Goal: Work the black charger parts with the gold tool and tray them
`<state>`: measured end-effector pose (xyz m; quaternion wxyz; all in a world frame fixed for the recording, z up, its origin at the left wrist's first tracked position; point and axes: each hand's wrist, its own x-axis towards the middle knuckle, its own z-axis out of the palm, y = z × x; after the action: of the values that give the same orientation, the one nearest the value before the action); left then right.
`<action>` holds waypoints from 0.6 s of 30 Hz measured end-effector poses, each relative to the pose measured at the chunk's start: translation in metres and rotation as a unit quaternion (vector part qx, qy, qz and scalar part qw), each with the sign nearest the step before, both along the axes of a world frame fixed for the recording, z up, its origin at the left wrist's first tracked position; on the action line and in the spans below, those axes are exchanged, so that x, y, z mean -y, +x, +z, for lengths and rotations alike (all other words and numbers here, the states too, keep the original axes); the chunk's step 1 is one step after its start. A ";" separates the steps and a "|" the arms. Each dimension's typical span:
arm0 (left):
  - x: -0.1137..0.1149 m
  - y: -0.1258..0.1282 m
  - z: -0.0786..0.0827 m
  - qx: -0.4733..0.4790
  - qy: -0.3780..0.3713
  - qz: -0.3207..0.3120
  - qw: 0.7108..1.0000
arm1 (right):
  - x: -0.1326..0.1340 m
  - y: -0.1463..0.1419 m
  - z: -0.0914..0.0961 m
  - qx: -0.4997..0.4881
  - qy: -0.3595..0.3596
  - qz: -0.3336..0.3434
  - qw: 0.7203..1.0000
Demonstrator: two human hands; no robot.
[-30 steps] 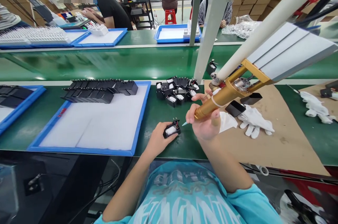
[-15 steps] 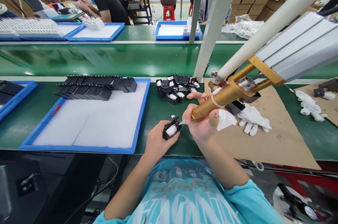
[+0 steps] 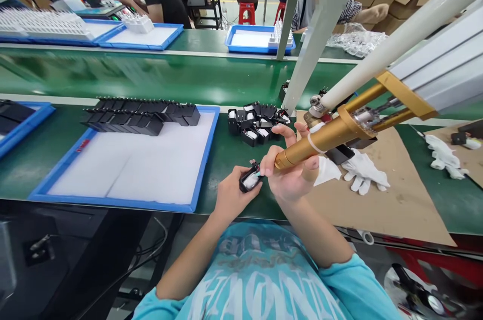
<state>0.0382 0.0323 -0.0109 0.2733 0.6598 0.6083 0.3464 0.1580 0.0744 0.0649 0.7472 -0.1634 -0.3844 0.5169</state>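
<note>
My left hand [image 3: 231, 195] is closed around a small black housing [image 3: 250, 179] with a white part inside, held just above the green bench edge. My right hand [image 3: 292, 174] grips the barrel of a gold dispensing gun [image 3: 320, 140] that hangs from a white tube; its pale tip touches the open top of the housing. A pile of similar black housings [image 3: 257, 123] lies on the bench just beyond my hands.
A blue tray with white foam [image 3: 128, 164] sits to the left, with rows of black parts [image 3: 139, 116] along its far edge. White gloves [image 3: 364, 173] lie on brown cardboard [image 3: 392, 194] to the right. Other people work across the green conveyor [image 3: 151, 81].
The gun's tip has moved left and down from beside the housing onto its open top. My left hand has tilted the housing up toward the tip.
</note>
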 end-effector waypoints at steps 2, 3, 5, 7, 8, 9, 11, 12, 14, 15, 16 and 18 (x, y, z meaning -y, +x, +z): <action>-0.002 0.004 0.001 0.008 0.032 -0.008 0.999 | 0.001 -0.004 0.001 -0.001 0.005 0.007 1.000; -0.002 0.005 0.001 0.016 0.054 -0.013 0.998 | 0.001 -0.005 0.001 -0.001 0.007 0.010 1.000; -0.003 0.007 0.001 0.032 0.093 -0.020 0.995 | 0.002 -0.007 0.002 -0.002 0.015 0.021 1.000; -0.004 0.008 0.000 0.039 0.122 -0.019 0.992 | 0.003 -0.007 0.001 0.000 0.028 0.030 0.999; -0.004 0.008 -0.001 0.039 0.133 -0.016 0.990 | 0.004 -0.007 0.001 0.001 0.033 0.033 0.999; -0.003 0.008 -0.001 0.038 0.141 -0.014 0.989 | 0.004 -0.007 0.001 0.003 0.037 0.034 0.999; -0.003 0.008 -0.001 0.037 0.151 -0.014 0.988 | 0.004 -0.006 0.001 0.006 0.035 0.034 0.999; -0.003 0.008 0.000 0.034 0.149 -0.016 0.988 | 0.004 -0.006 0.002 0.010 0.030 0.032 0.999; -0.003 0.008 0.001 0.010 0.118 -0.016 0.993 | 0.003 -0.005 0.002 0.021 0.019 0.020 0.999; -0.004 0.007 0.000 -0.012 0.088 -0.011 0.996 | 0.003 -0.004 0.001 0.030 0.013 0.009 0.999; -0.006 0.005 -0.001 -0.037 0.054 -0.003 0.998 | 0.001 -0.002 0.000 0.041 0.010 -0.004 0.999; -0.011 0.000 -0.008 -0.085 -0.005 0.020 0.996 | -0.002 0.006 -0.005 0.064 0.011 -0.036 0.997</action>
<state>0.0381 0.0434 -0.0187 0.2168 0.6732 0.6440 0.2916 0.1637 0.0767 0.0595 0.7409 -0.2018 -0.4306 0.4742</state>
